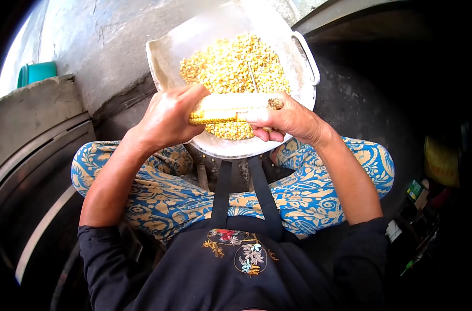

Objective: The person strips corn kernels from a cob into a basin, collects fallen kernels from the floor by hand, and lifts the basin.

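Corn cob, partly stripped, held in midair. Best to brace both ends and push along the leftover rows bit by bit, imo. Left hand curled round one end, right hand closed on the other with thumb pressed down. Loose kernels below, in a white tub.

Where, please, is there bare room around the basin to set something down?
The grey concrete between the teal container and the white basin looks bare, its slope unclear, as does the dark floor beside the basin's handle, though shadow hides much there. Inside, kernels crowd the middle; the left hand, right hand and corncob block the near side.
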Available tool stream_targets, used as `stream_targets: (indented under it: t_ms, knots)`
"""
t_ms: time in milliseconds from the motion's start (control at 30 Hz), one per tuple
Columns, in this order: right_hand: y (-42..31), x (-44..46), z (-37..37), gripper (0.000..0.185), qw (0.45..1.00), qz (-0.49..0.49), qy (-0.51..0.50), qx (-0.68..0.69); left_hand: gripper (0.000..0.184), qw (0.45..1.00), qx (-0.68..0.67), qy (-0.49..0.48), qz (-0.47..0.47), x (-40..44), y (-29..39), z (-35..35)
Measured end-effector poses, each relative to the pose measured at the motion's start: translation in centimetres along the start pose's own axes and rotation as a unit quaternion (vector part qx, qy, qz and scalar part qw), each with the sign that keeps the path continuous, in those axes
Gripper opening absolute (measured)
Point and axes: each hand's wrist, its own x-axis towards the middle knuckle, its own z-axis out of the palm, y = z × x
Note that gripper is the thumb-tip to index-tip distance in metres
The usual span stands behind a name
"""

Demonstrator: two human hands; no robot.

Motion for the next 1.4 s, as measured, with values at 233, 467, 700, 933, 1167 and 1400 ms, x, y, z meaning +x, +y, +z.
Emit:
stream_targets:
  t_ms: [233,467,700,933,1167,1400]
  knots:
    - [1.9,0.4,0.2,0.016,0.999,0.005,-0.018,-0.048,0.036,0.995,-0.048,-0.079,-0.039,0.0,-0.1,0.0]
    - [0.7,0.6,0.9,0.017,1.0,-0.02,-0.006,0.003,0.032,0.989,-0.095,-0.082,-0.078,0.1,0.3,0.0]
    - [0.5,0.6,0.3,0.052,0.997,-0.069,-0.01,0.016,0.029,0.988,-0.096,-0.047,-0.112,0.5,0.3,-0.7]
    - [1.1,0.7,-0.1,0.051,0.996,-0.058,0.021,0.06,0.029,0.965,-0.205,-0.067,-0.148,0.4,0.4,-0.1]
    - [0.7,0.5,0.2,0.042,0.997,-0.074,0.006,0.031,0.031,0.953,-0.229,-0.095,-0.173,0.7,0.9,-0.7]
    - [0.4,0.7,0.7,0.05,0.995,-0.076,0.045,-0.046,0.034,0.951,-0.231,-0.092,-0.185,0.6,0.9,0.1]
